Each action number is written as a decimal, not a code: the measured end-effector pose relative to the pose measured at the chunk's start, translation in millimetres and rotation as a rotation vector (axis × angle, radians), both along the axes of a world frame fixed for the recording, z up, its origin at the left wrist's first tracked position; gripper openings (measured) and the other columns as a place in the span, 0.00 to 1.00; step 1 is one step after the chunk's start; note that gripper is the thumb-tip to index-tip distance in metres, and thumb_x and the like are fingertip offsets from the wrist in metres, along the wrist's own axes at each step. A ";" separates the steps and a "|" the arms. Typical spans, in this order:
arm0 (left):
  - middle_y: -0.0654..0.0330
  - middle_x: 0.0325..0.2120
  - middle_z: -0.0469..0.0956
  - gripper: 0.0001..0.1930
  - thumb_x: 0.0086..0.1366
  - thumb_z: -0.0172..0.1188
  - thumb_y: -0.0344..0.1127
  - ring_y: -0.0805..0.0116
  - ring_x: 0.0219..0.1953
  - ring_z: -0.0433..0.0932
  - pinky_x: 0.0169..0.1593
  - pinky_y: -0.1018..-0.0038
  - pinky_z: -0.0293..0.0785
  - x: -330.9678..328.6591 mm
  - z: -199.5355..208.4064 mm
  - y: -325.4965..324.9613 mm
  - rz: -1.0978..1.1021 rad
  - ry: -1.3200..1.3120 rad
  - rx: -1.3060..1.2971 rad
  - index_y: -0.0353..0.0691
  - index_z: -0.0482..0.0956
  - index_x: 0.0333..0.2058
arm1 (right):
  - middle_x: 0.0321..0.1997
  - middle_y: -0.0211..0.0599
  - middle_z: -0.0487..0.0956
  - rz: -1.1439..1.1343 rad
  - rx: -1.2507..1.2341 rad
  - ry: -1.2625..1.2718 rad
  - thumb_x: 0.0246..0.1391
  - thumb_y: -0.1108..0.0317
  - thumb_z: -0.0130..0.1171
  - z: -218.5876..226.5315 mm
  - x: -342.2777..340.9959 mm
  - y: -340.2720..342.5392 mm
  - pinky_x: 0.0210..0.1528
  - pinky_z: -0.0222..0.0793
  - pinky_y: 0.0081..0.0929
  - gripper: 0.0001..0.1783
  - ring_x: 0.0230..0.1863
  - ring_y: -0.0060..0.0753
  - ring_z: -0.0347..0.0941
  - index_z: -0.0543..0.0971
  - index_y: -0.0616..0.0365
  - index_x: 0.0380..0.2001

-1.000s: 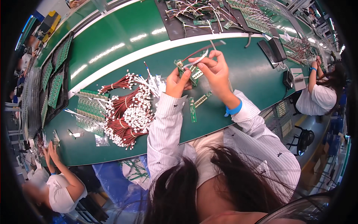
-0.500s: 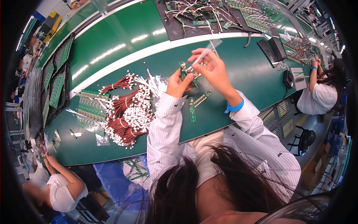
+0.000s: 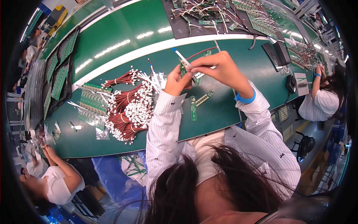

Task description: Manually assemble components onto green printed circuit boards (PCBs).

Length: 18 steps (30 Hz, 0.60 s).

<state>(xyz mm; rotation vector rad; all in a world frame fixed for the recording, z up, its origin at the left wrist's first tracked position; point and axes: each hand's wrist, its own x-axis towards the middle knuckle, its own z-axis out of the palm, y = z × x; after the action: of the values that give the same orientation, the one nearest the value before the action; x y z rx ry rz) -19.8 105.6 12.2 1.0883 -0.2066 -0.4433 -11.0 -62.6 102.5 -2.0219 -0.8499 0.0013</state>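
My left hand (image 3: pixel 175 83) grips a small green circuit board (image 3: pixel 183 71) above the table, thumb toward me. My right hand (image 3: pixel 223 69) is closed in a pinch at the board's upper end, on a white flat ribbon cable (image 3: pixel 181 56). The cable's blue-tipped end points up and left; its other end is hidden by my fingertips. A dark red wire (image 3: pixel 201 52) runs behind my right hand. Below my hands lie a narrow green board (image 3: pixel 193 108) and a strip-shaped board (image 3: pixel 205 98) with pale contacts.
On the left lie bundled red-brown wires (image 3: pixel 128 98) with white connectors, white ribbon cables (image 3: pixel 153 81) and green board panels (image 3: pixel 93 98). A black mat (image 3: pixel 179 31) at the back carries wired boards. Co-workers sit at both sides; a black device (image 3: pixel 280 51) stands right.
My right hand has turned and shifted. The ribbon cable, blurred and pointing up right before, now points up left with its blue tip visible. The red wire now shows behind my right hand.
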 end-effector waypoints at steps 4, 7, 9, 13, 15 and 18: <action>0.63 0.24 0.63 0.19 0.62 0.44 0.35 0.77 0.21 0.59 0.24 0.80 0.58 -8.0 29.8 6.8 0.098 0.032 -0.323 0.36 0.58 0.51 | 0.29 0.38 0.79 -0.005 0.439 0.225 0.50 0.73 0.52 17.8 -1.0 2.7 0.31 0.69 0.20 0.07 0.28 0.25 0.74 0.78 0.65 0.30; 0.62 0.24 0.64 0.17 0.64 0.40 0.34 0.78 0.20 0.59 0.25 0.80 0.59 -17.0 69.1 5.0 0.176 -0.138 -0.298 0.32 0.59 0.50 | 0.24 0.36 0.76 -0.078 0.698 0.142 0.57 0.66 0.46 35.5 2.9 -4.4 0.36 0.66 0.20 0.14 0.28 0.23 0.72 0.76 0.66 0.32; 0.63 0.23 0.63 0.17 0.65 0.39 0.35 0.79 0.19 0.57 0.24 0.81 0.57 -21.6 95.0 -1.2 0.219 -0.195 -0.223 0.30 0.59 0.49 | 0.24 0.36 0.76 -0.046 0.776 0.234 0.57 0.66 0.46 33.0 12.4 -7.6 0.36 0.66 0.20 0.14 0.28 0.23 0.72 0.75 0.67 0.33; 0.65 0.20 0.61 0.18 0.66 0.36 0.36 0.81 0.18 0.55 0.22 0.83 0.54 -23.6 120.5 -6.0 0.273 -0.348 -0.083 0.28 0.61 0.48 | 0.25 0.36 0.75 -0.019 0.859 0.314 0.56 0.68 0.48 35.1 17.3 -0.7 0.32 0.67 0.18 0.12 0.26 0.21 0.71 0.74 0.67 0.37; 0.65 0.19 0.60 0.18 0.66 0.36 0.35 0.81 0.19 0.54 0.22 0.83 0.53 -27.0 129.8 -12.2 0.325 -0.420 -0.078 0.27 0.61 0.48 | 0.25 0.35 0.75 0.042 0.884 0.428 0.54 0.70 0.50 45.5 11.9 -0.3 0.25 0.63 0.11 0.10 0.23 0.16 0.68 0.74 0.66 0.36; 0.66 0.19 0.59 0.17 0.66 0.36 0.34 0.81 0.19 0.54 0.23 0.83 0.53 -26.2 133.2 -20.5 0.321 -0.416 -0.112 0.27 0.61 0.48 | 0.24 0.33 0.75 -0.056 0.855 0.318 0.54 0.70 0.50 41.9 13.8 -4.1 0.21 0.57 0.10 0.11 0.21 0.13 0.64 0.75 0.67 0.36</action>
<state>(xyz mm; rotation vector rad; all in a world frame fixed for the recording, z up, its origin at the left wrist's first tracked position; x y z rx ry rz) -46.0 85.1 145.4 1.0709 -0.4103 0.0860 2.8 -66.7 144.4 -1.1940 -0.4655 -0.0602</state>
